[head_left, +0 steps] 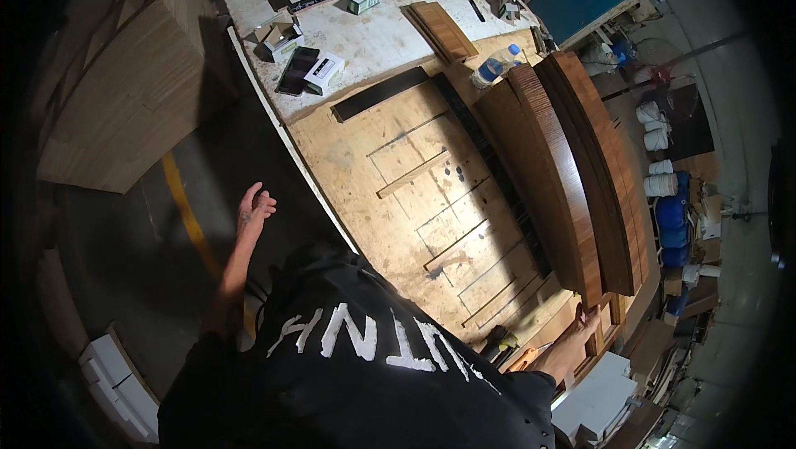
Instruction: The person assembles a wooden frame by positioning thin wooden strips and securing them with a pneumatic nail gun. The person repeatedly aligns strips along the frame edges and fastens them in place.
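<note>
Bench work seen from above, both my bare hands in view. My right hand [589, 320] is at the near end of a long brown panel [539, 188], its fingers touching the wood; I cannot tell whether they close around it or only press against it. The panel lies along the right side of the workbench [344, 163], with a second brown panel [615, 188] just beside it, on its right. My left hand [257, 207] is raised off the bench's left edge, over the floor, holding nothing, its fingers loosely bent and parted. Near my right forearm lies an orange-handled tool [522, 359], partly hidden. A clear bottle [489, 70] with a blue cap is near the panel's far end. Farther left are a dark strip [381, 94], a white box [325, 73] and a black flat object [298, 72]; thin wooden strips [412, 174] lie across the middle.
</note>
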The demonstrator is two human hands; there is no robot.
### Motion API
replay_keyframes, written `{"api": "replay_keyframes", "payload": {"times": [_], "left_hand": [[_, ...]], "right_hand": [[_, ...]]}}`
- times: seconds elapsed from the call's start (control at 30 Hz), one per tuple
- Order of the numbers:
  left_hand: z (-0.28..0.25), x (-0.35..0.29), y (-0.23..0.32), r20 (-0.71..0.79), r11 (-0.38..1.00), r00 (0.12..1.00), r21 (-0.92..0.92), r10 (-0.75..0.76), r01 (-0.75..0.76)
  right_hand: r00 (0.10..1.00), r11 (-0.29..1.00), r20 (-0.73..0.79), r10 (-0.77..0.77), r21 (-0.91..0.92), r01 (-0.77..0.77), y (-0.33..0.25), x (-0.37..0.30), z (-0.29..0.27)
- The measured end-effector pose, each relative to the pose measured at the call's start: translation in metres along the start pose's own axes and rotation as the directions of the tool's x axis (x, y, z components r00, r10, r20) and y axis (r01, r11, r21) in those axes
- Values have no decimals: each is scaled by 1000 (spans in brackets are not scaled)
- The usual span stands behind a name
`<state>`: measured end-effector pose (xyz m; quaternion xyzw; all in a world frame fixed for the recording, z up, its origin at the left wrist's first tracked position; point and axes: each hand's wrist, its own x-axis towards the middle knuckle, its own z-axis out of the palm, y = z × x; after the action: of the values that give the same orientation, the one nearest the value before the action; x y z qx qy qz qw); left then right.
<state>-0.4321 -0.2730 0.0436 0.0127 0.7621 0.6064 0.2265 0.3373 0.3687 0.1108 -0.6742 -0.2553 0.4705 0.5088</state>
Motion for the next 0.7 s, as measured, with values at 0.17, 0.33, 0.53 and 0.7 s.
{"api": "replay_keyframes", "payload": {"times": [0.17,0.33,0.53,0.7], "left_hand": [[-6,-3,17,36,998,999,70,2,-5],[31,20,37,169,999,985,25,24,-28],[98,14,33,277,992,961,-120,-5,40],[182,-8,35,549,914,741,127,-388,384]], "right_hand": [[987,986,126,95,126,-111,8,13,32],[930,941,156,334,-111,-320,-29,53,-15],[977,978,86,197,47,-201,-1,-1,-35],[976,950,-18,219,233,-209,67,-133,-34]]}}
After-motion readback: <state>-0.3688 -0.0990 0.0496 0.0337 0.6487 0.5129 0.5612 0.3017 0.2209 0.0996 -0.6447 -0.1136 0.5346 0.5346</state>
